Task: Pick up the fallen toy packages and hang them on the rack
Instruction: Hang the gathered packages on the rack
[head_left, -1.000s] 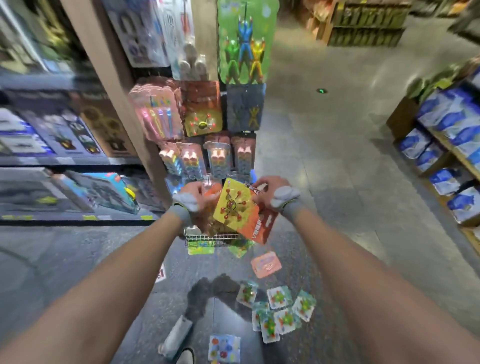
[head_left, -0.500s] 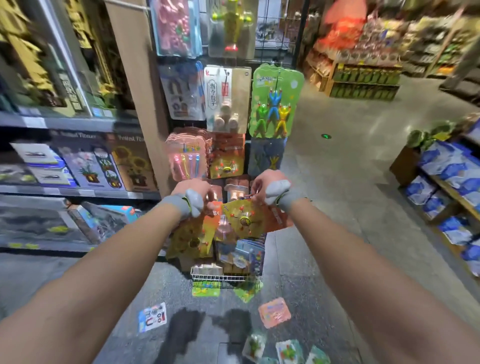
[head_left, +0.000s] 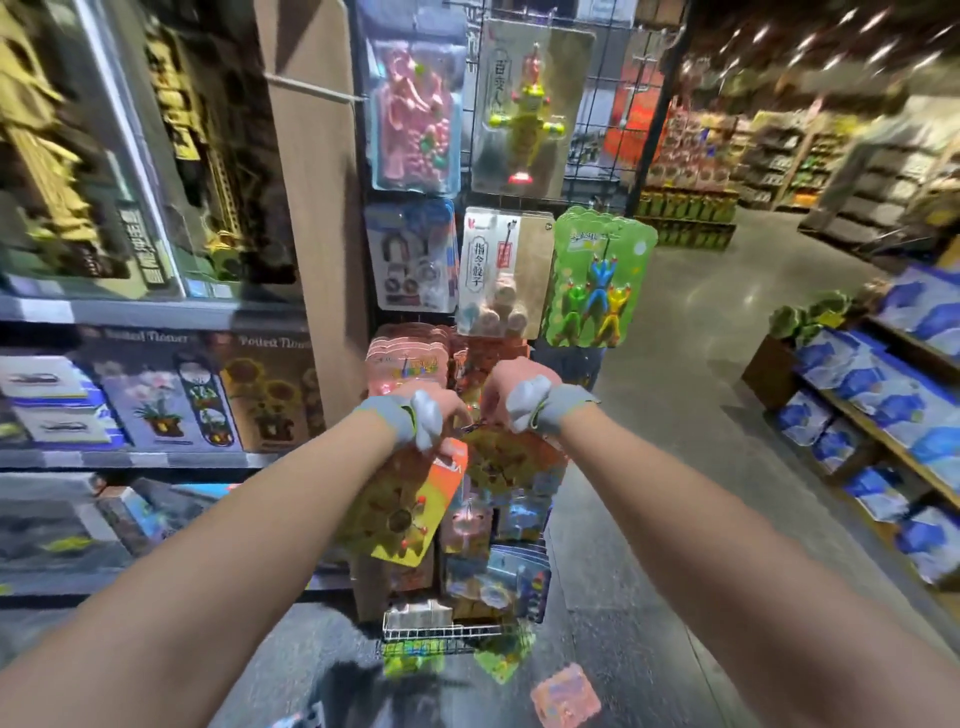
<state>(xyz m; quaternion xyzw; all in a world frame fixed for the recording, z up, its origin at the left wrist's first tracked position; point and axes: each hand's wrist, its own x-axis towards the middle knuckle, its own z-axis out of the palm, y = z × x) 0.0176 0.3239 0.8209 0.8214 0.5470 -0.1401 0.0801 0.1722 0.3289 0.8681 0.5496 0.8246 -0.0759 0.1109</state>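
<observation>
Toy rack (head_left: 615, 111) on glossy grey shop floor (head_left: 696, 374)

Straight above the fingers (head_left: 460, 415) of the left hand (head_left: 428, 418), a white-and-tan blister card of round wooden pieces (head_left: 506, 270) carries black vertical characters 指令·骰子, with a small red logo at its top corner. Higher up, a clear-fronted card holding a yellow figure (head_left: 530, 104) bears vertical characters, blurred, seemingly 百变人. Far left of those fingers, a purple box picturing an orchid (head_left: 156, 400) and a brown box picturing sunflowers (head_left: 265, 395) each read "Potted Flower". Under them, the orange-and-yellow toy package (head_left: 410, 499) shows white lettering, cut off and illegible. The yellow toy package (head_left: 506, 457) below the fingers (head_left: 491, 402) of the right hand (head_left: 519, 397) is too blurred to read.
</observation>
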